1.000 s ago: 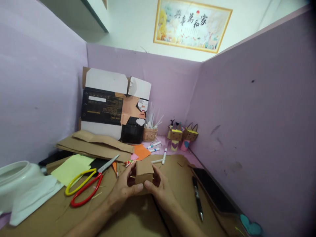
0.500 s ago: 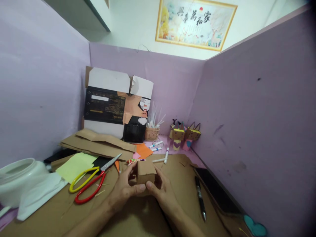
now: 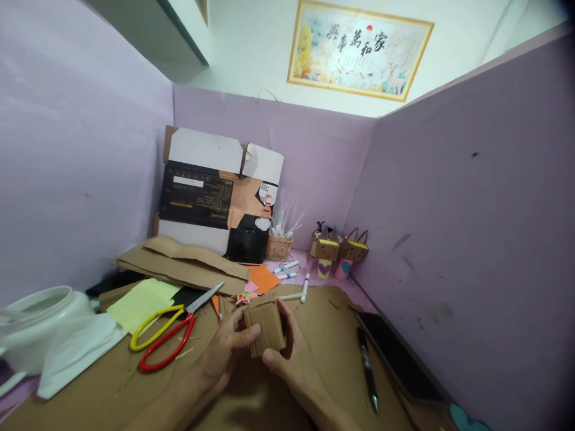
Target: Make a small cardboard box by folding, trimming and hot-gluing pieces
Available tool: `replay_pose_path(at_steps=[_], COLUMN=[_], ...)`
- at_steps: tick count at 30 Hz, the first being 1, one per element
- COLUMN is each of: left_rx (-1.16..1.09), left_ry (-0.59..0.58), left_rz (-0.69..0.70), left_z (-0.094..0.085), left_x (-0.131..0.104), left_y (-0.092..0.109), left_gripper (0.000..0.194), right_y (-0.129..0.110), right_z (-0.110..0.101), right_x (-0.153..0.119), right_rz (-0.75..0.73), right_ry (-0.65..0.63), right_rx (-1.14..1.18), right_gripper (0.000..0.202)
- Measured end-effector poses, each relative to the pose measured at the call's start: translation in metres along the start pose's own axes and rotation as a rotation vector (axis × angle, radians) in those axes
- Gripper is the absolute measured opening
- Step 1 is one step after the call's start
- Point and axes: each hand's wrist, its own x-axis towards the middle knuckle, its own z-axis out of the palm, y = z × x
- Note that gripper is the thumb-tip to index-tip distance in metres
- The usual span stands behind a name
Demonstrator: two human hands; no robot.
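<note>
A small brown cardboard box is held between both hands above the cardboard-covered table. My left hand grips its left side, with the thumb pressed on the near face. On the right side, my right hand curls its fingers round the box, and its thumb touches the lower near corner. To the left of the hands lie scissors with one yellow and one red handle. A black pen rests to the right of the hands. The far and under sides of the box are hidden.
Markers, orange paper and a basket of white sticks stand or lie behind the hands. Small cardboard figures are at the back right. A white pot is on the left, a dark tablet-like panel along the right wall.
The box has been tipped in my hands, so a broad face now shows toward me where the top was seen. My view has shifted slightly.
</note>
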Motion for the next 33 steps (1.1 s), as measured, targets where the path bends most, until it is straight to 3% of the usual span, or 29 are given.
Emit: replay_pose_path(at_steps=[4, 8, 11, 16, 19, 23, 27, 29, 33], left_rx=[0.074, 0.345, 0.508, 0.439, 0.341, 0.276, 0.282, 0.282, 0.230], left_ry=[0.017, -0.012, -0.138, -0.248, -0.212, -0.242, -0.310, -0.356, -0.407], left_rz=[0.001, 0.175, 0.168, 0.107, 0.114, 0.104, 0.119, 0.095, 0.014], left_z=[-0.004, -0.019, -0.026, -0.030, -0.033, -0.033, -0.028, -0.026, -0.022], left_x=[0.004, 0.010, 0.011, 0.013, 0.014, 0.009, 0.003, 0.001, 0.000], left_y=[-0.005, 0.001, 0.007, 0.008, 0.009, 0.019, 0.026, 0.026, 0.024], left_gripper=[0.088, 0.113, 0.103, 0.079, 0.077, 0.080, 0.080, 0.084, 0.084], right_y=[-0.005, -0.013, -0.014, -0.009, -0.006, -0.007, -0.015, -0.018, -0.020], right_z=[-0.003, -0.011, -0.013, -0.016, -0.019, -0.019, -0.011, -0.008, -0.006], right_x=[0.002, 0.005, 0.005, 0.002, 0.004, 0.007, 0.004, 0.001, 0.000], right_rz=[0.073, -0.055, -0.190, -0.258, -0.158, 0.110, 0.407, 0.427, 0.372], right_ry=[0.123, -0.012, -0.131, -0.147, -0.087, -0.003, -0.232, -0.250, -0.142], right_rx=[-0.216, -0.435, -0.504, -0.531, -0.344, 0.201, 0.404, 0.415, 0.414], right_gripper=[0.079, 0.073, 0.072, 0.082, 0.092, 0.070, 0.061, 0.064, 0.073])
